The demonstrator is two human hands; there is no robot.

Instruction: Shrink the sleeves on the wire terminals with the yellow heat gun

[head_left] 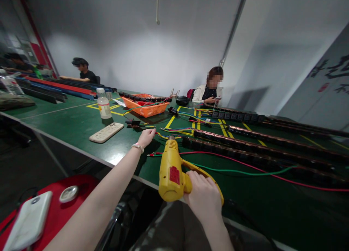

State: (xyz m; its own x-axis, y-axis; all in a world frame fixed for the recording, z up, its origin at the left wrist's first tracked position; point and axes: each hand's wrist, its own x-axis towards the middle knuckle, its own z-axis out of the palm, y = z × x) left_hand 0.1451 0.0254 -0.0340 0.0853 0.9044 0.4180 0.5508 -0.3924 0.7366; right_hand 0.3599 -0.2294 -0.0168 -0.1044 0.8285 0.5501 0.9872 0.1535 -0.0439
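My right hand (204,193) is wrapped round the handle of a yellow heat gun (171,171), whose nozzle points away from me over the green table. Ahead and to the left, my left hand (147,136) is closed on the ends of several thin coloured wires (162,136); the fingertips are small in view. These wires run right, past the nozzle, towards a long black strip (231,151) with copper-coloured parts. Close to the nozzle lie a red wire (218,154) and a green wire (240,174), both stretching to the right across the table.
On the table stand an orange basket (145,110) holding parts and a capped bottle (104,104); a phone (106,132) lies nearby. More long strips (272,136) cover the right side. A red stool (81,183) holds a white phone (30,218). Across the table sits a person (203,94).
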